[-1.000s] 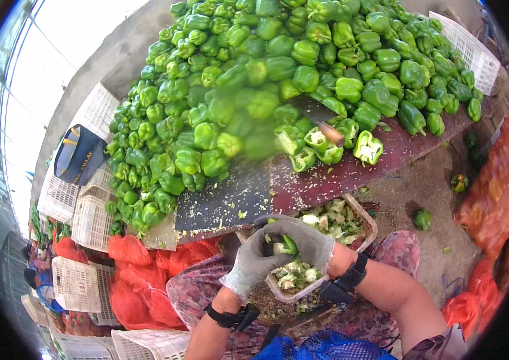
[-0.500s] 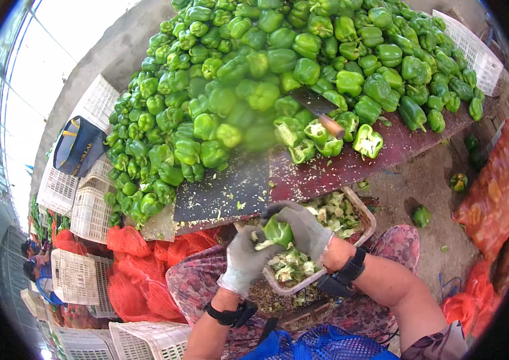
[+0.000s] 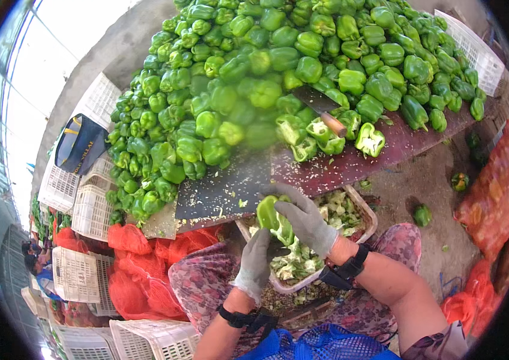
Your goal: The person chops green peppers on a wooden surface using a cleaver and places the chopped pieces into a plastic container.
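Over the scrap crate, my gloved right hand [image 3: 307, 217] grips a green bell pepper [image 3: 268, 211] from above, its fingers bent round the far side. A torn or cut opening shows a pale inside toward me. My gloved left hand [image 3: 256, 259] is closed against the pepper's lower edge; some of its fingers lie in shadow. Beneath both hands, a pale plastic crate [image 3: 367, 223] holds pepper cores and scraps [image 3: 296, 264]. On the board ahead lie cut bell peppers [image 3: 370, 140] with white insides, and a knife [image 3: 332, 123] with a wooden handle rests on the peppers.
A large heap of whole green peppers [image 3: 230, 90] covers the far side of the dark board [image 3: 218, 195]. White crates [image 3: 74, 273] and red mesh bags [image 3: 140, 276] stand at left. A filled mesh sack [image 3: 494, 180] leans at right; a loose pepper [image 3: 422, 215] lies on the floor.
The pepper has turned upright and moved slightly up and left, showing more of its side and opening. My left hand has shifted right and lower on it.
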### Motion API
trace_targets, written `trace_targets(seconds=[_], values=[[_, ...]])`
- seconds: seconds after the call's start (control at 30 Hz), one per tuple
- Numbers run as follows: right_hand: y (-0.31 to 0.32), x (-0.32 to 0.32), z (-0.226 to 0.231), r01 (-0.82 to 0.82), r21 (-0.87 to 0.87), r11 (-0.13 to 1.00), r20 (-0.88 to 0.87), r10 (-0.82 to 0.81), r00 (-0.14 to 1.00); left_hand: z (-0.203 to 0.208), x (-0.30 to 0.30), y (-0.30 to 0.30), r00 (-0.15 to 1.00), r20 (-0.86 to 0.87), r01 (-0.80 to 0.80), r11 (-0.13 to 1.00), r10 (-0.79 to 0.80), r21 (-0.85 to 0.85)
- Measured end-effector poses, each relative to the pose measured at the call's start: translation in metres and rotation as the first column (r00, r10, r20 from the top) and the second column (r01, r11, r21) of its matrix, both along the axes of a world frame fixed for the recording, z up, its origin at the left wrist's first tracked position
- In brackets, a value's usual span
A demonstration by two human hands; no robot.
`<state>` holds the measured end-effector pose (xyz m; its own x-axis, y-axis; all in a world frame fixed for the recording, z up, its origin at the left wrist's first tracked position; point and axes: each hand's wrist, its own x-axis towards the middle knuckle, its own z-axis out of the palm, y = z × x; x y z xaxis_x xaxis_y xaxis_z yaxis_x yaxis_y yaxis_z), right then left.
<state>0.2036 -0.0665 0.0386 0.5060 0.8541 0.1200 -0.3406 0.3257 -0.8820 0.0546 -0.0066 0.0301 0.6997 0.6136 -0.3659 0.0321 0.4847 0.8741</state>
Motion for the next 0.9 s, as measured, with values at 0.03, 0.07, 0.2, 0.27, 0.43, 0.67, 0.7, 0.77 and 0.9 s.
trace_targets(seconds=[0.03, 0.07, 0.2, 0.27, 0.43, 0.67, 0.7, 0.77, 0.9], values=[[0.001, -0.001, -0.004, -0.015, 0.006, 1.0, 0.052, 0.015, 0.999, 0.002, 0.0, 0.0, 1.0, 0.001, -0.002, 1.0, 0.002, -0.001], [0.003, -0.001, -0.006, -0.017, 0.005, 1.0, 0.052, 0.017, 0.999, 0.004, -0.001, 0.002, 0.999, 0.019, -0.028, 0.999, 0.028, -0.025], [0.01, -0.001, -0.018, -0.011, -0.078, 0.997, -0.013, 0.01, 1.0, 0.008, -0.005, 0.008, 0.983, -0.011, -0.179, 0.979, 0.181, 0.102], [0.012, -0.001, -0.024, 0.015, -0.106, 0.994, -0.06, -0.021, 0.998, 0.015, -0.004, 0.011, 0.939, -0.093, -0.304, 0.925, 0.332, 0.228], [0.004, -0.013, 0.01, 0.303, -0.218, 0.928, 0.565, -0.134, 0.814, 0.004, -0.003, 0.012, 0.892, 0.023, -0.362, 0.682, 0.452, 0.635], [0.011, -0.02, -0.012, 0.271, -0.307, 0.912, 0.79, 0.086, 0.607, -0.009, -0.013, 0.005, 0.904, -0.062, -0.136, 0.422, 0.422, 0.896], [0.01, -0.018, -0.011, 0.114, -0.343, 0.932, 0.632, 0.14, 0.762, -0.003, -0.017, 0.007, 0.894, -0.107, -0.061, 0.353, 0.436, 0.934], [0.009, -0.014, -0.008, -0.266, -0.409, 0.873, 0.061, 0.317, 0.946, 0.013, -0.02, 0.015, 0.891, -0.127, 0.043, 0.198, 0.436, 0.979], [0.002, -0.009, -0.002, -0.129, -0.254, 0.959, -0.076, 0.113, 0.991, 0.019, -0.027, 0.036, 0.863, -0.054, 0.024, 0.067, 0.502, 0.997]])
